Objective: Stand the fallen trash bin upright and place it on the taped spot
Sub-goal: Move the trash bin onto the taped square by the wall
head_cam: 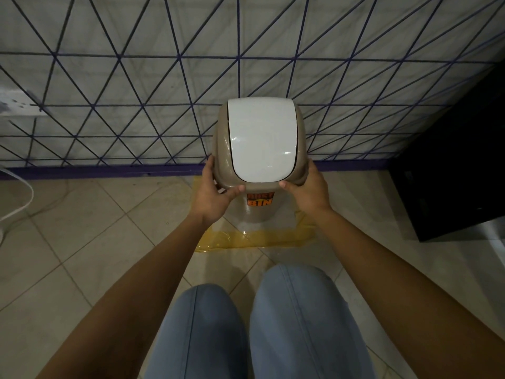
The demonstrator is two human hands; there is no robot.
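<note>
The beige trash bin [261, 212] stands upright near the wall, seen from above, with a white swing lid [262, 138] and an orange "DUST BIN" label on its front. Its base sits inside the square of yellow tape [257, 237] on the floor tiles. My left hand [216, 192] grips the left side of the bin's top rim, thumb on the front edge. My right hand [306, 188] grips the right side of the rim in the same way. The far side of the tape square is hidden behind the bin.
A wall [136, 91] with a dark triangular line pattern and a purple skirting rises right behind the bin. A black cabinet [453, 173] stands at the right. A white cable [24, 198] loops on the floor at the left. My knees in blue jeans [254, 324] are below.
</note>
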